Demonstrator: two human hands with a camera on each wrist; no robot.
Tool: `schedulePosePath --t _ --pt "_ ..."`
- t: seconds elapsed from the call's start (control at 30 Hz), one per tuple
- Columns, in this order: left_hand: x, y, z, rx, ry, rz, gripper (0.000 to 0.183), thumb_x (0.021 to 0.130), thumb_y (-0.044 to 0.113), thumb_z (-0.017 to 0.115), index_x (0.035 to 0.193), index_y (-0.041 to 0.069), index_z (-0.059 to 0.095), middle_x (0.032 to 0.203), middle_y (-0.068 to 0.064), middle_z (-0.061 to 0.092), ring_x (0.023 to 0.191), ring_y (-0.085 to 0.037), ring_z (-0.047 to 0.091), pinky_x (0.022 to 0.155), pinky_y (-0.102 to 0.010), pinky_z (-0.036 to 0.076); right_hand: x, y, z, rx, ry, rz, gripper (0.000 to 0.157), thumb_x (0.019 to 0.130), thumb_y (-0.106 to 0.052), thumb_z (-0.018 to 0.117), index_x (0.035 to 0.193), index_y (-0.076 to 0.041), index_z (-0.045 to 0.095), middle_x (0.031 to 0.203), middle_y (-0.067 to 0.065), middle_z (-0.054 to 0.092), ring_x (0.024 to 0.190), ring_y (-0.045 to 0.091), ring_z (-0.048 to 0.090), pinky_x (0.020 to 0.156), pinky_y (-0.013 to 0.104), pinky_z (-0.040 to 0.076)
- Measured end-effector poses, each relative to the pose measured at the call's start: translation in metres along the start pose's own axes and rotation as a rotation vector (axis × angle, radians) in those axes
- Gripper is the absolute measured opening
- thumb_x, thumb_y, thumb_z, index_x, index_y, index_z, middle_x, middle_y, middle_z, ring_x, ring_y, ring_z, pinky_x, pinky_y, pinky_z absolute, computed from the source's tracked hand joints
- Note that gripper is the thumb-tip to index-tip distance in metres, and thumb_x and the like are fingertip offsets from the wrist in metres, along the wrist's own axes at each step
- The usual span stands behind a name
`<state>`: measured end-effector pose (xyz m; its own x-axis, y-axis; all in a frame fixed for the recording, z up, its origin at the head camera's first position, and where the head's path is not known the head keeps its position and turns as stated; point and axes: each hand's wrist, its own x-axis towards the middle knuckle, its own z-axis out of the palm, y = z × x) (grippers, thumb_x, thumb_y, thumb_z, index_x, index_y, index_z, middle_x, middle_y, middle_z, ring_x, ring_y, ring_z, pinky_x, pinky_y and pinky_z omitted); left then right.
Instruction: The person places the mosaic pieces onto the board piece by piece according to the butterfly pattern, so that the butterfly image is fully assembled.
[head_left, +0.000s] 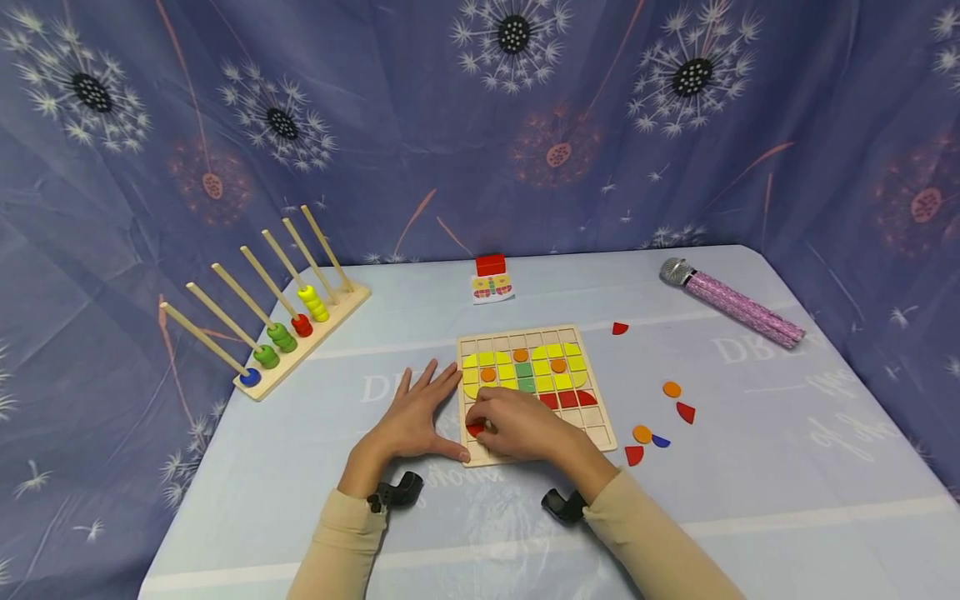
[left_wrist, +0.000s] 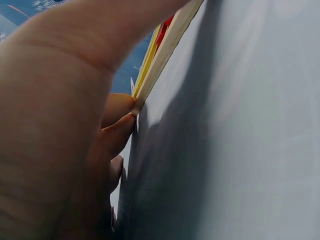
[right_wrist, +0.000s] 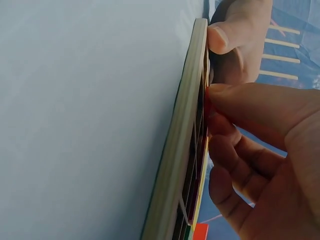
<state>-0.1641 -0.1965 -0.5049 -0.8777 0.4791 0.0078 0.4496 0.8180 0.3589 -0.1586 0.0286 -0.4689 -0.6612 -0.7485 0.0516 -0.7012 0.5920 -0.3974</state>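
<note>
A wooden grid board lies on the table, its cells partly filled with yellow, green, orange and red pieces. My left hand rests along the board's left side with fingers spread and the thumb at the lower left corner. Over the lower left cells, my right hand pinches a red piece between thumb and fingers. The right wrist view shows this red piece at the board's surface under the thumb tip. Its full outline is hidden by the fingers.
Loose red quarter pieces, orange discs and a blue piece lie right of the board. Behind it stands a small pattern card against a red block. A peg abacus is at left, a pink microphone at right.
</note>
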Motion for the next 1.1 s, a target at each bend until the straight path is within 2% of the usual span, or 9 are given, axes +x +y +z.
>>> schedulePosePath --t 0.23,0.43,0.6,0.87,1.1 --pt "-0.001 0.0 -0.002 -0.01 -0.001 0.005 0.128 0.051 0.086 0.066 0.154 0.02 0.026 0.158 0.004 0.02 0.145 -0.027 0.006 0.112 -0.058 -0.001 0.003 -0.002 0.003 -0.031 -0.011 0.048 0.028 0.087 -0.027 0.07 0.114 -0.021 0.068 0.09 -0.011 0.053 0.073 0.009 0.048 0.068 0.026 0.045" --pt "0.0 0.001 -0.001 -0.003 -0.005 0.007 0.128 0.052 0.087 0.064 0.154 0.019 0.025 0.158 0.004 0.019 0.145 -0.026 0.006 0.112 -0.059 -0.001 -0.001 -0.001 0.003 -0.028 -0.003 0.071 0.025 0.086 -0.023 0.068 0.111 -0.022 0.069 0.09 -0.012 0.054 0.075 0.009 0.05 0.07 0.028 0.046" --pt "0.0 0.001 -0.001 -0.004 -0.009 -0.009 0.129 0.051 0.087 0.065 0.154 0.021 0.026 0.158 0.005 0.019 0.146 -0.026 0.006 0.112 -0.057 -0.001 -0.011 0.005 -0.003 -0.001 0.003 0.078 0.029 0.086 -0.02 0.065 0.115 -0.022 0.069 0.091 -0.013 0.056 0.077 0.007 0.051 0.072 0.028 0.047" --pt "-0.001 0.002 -0.001 -0.004 -0.002 -0.021 0.129 0.05 0.084 0.069 0.153 0.02 0.027 0.158 0.005 0.02 0.146 -0.025 0.006 0.113 -0.056 -0.001 -0.04 0.036 -0.027 0.05 0.037 0.187 0.026 0.09 -0.028 0.066 0.114 -0.02 0.07 0.095 -0.013 0.059 0.084 0.008 0.052 0.078 0.029 0.047" --pt "0.0 0.002 0.0 -0.012 0.004 -0.014 0.129 0.05 0.084 0.069 0.153 0.019 0.028 0.158 0.005 0.02 0.145 -0.026 0.006 0.113 -0.056 -0.001 -0.076 0.074 -0.048 0.12 0.116 0.245 0.023 0.089 -0.023 0.066 0.111 -0.017 0.069 0.079 -0.012 0.055 0.076 0.01 0.051 0.069 0.031 0.043"
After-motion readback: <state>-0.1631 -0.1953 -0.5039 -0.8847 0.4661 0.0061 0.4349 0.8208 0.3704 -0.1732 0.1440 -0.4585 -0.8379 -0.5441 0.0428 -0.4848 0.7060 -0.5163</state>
